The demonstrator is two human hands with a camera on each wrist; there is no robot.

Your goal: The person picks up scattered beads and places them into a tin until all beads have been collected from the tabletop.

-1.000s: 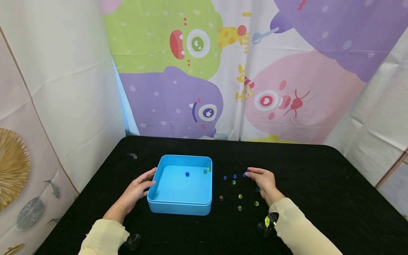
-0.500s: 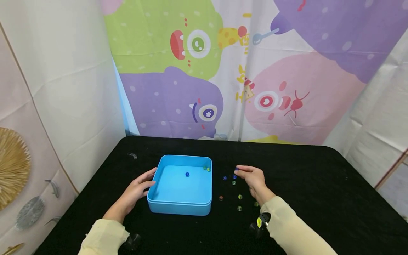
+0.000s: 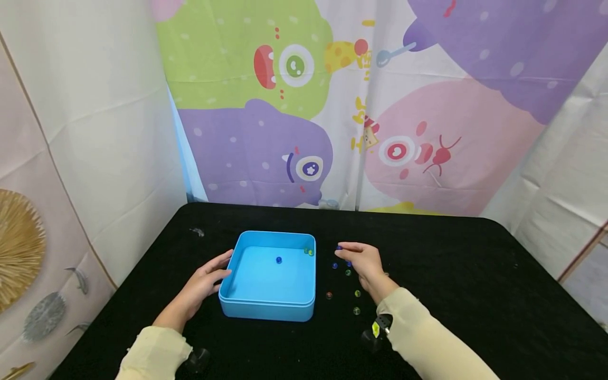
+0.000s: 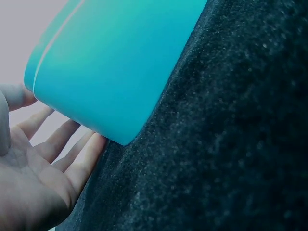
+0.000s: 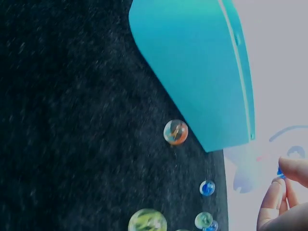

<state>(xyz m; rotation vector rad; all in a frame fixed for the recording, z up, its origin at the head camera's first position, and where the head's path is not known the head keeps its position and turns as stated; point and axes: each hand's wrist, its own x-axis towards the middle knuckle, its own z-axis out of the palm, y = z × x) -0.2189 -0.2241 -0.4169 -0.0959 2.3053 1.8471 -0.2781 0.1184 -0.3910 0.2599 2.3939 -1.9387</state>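
While only the head view shows us three marbles (image 3: 278, 260) inside the blue box (image 3: 267, 311), the right hand (image 3: 366, 265) pinches a blue marble (image 3: 339, 247) raised beside the right rim; the left hand (image 3: 203, 287) touches its left wall with relaxed fingers. Table (image 3: 475, 274) extends well rightward; the curtain lettering (image 3: 359, 102) we cannot read.

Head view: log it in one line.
left hand: touching blue box; right hand: pinching blue marble; in box: three marbles; on black cloth: loose marbles right of box
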